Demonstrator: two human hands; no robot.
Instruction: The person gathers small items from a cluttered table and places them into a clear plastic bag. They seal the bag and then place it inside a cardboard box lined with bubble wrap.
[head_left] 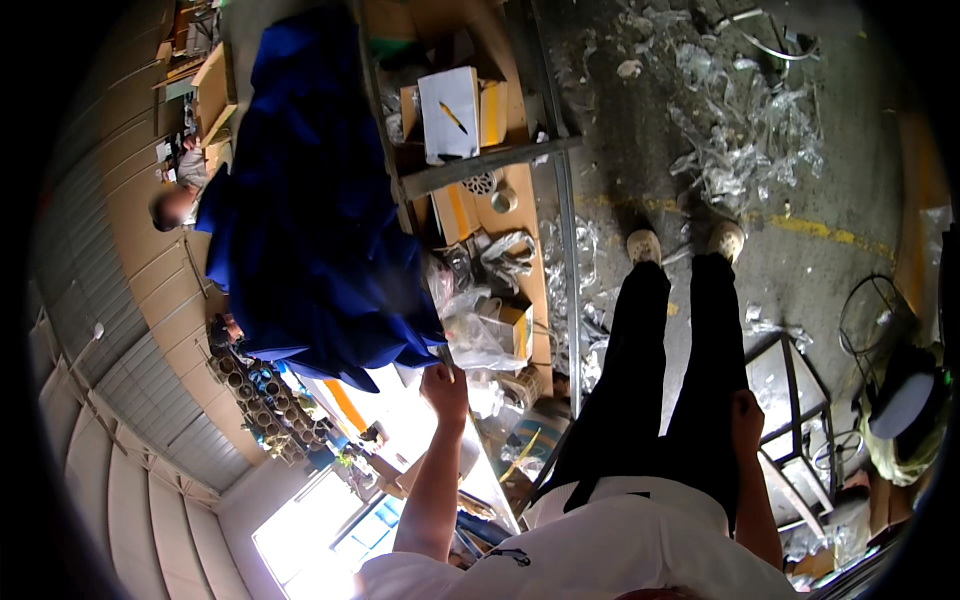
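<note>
My left hand (445, 392) is closed at the lower corner of a large heap of dark blue cloth (310, 200), by the bench edge. A small pale tip shows above the fist; whether the fingers grip this, the cloth or the edge is hard to make out. My right hand (747, 420) hangs beside my thigh, its fingers curled in shadow, and no object shows in it. The cloth lies crumpled and spills toward the left.
Below the bench a shelf holds a white paper pad (448, 115) with a yellow pen, a tape roll (504, 200) and plastic bags (475, 335). Clear plastic scraps (745, 130) litter the floor. A metal frame (795, 430) stands at right. Another person (180, 195) is far left.
</note>
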